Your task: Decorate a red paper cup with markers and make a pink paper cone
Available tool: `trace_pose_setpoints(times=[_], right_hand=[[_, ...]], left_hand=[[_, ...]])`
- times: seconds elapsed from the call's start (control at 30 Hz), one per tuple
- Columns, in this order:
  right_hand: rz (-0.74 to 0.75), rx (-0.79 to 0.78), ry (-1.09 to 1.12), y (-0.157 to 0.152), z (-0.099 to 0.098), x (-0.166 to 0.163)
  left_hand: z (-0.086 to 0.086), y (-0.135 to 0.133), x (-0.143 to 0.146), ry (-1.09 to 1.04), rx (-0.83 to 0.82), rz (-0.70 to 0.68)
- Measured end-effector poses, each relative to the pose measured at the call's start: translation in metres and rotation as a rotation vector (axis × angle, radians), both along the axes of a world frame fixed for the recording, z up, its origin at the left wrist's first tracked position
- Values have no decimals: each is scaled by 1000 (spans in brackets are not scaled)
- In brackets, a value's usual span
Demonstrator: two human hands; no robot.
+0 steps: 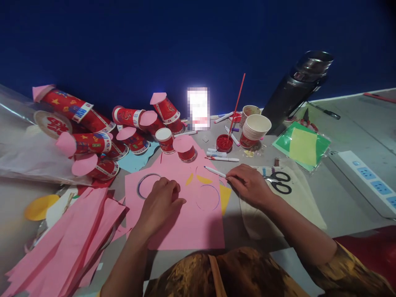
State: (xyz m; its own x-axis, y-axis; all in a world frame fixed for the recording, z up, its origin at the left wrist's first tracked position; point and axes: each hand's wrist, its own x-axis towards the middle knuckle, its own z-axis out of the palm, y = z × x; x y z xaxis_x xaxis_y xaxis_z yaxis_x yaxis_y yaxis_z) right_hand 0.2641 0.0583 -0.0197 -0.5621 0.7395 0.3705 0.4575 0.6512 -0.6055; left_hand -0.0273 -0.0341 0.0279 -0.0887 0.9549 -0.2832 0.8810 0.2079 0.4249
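Observation:
My right hand point(250, 185) has its fingertips closed on the end of a white marker point(214, 170), whose blue end points left. The marker lies low over the right edge of a pink paper sheet point(185, 231). A thin, partial blue circle point(208, 197) is drawn on this sheet. My left hand point(162, 202) hovers over the paper, fingers loosely curled and thumb apart, with nothing visible in it. Just beyond it lies a dark-edged ring point(140, 186), partly hidden by my fingers; I cannot tell whether they touch it.
Red paper cups with pink cone tops point(185, 146) stand and lie at the back left. Pink paper strips point(71, 235) are piled at left. Scissors point(280, 183) rest on a cloth bag point(297, 202) at right, near stacked cups point(255, 126), a black flask point(293, 88) and a power strip point(368, 177).

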Motion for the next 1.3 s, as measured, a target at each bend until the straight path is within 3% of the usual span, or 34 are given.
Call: trace_pose_setpoints(times=[0.13,0.27,0.5,0.77,1.1,1.3], right_hand=[[164,-38,29,-6,4,1],[310,-108,-153,-10,6,0],[289,-157,-266,-10,11,-2],[269,-184,-283,-10,13,-3],[275,-204,-299,-11,13,-2],[274,-211,-312,-10,12,-3]], left_hand=[[-4,-2,2,-71,-9,13],[-3,-3,0,-85,-6,43],[-1,2,0,-62,-53,2],[3,-2,7,-154,-104,148],[2,6,3,-110,-30,-21],[8,-8,-5,-338,23,151]])
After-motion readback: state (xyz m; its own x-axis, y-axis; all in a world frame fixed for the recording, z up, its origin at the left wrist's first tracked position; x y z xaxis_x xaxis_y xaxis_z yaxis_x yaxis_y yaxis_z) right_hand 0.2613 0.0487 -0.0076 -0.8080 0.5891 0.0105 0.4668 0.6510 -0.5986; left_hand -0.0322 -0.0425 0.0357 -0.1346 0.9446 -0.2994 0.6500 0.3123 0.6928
